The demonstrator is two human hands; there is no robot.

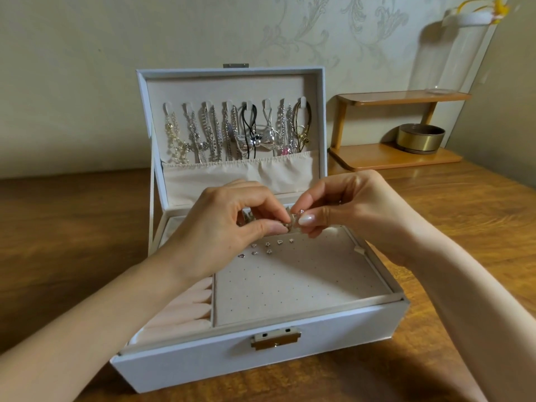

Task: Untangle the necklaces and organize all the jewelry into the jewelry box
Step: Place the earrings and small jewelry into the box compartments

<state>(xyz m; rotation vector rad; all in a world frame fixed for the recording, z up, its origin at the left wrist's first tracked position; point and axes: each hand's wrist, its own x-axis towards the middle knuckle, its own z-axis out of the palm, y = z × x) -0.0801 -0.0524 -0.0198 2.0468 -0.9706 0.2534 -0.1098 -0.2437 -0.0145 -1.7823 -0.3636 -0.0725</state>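
Note:
A white jewelry box (333,335) stands open on the wooden table. Several necklaces (232,132) hang from hooks inside its raised lid. A beige perforated earring panel (290,285) fills the tray, with several small stud earrings (268,248) pinned near its far edge. Pink ring rolls (185,309) lie at the tray's left. Above the panel's far edge, my left hand (220,227) and my right hand (342,207) meet, both pinching one small silver earring piece (291,223) between thumb and fingertips. Its exact shape is hidden by my fingers.
A two-tier wooden shelf (400,155) stands at the back right with a gold-and-brown round tin (420,139) on its lower level. A tall clear glass vase (455,53) rises on the top level. The wall runs close behind the box.

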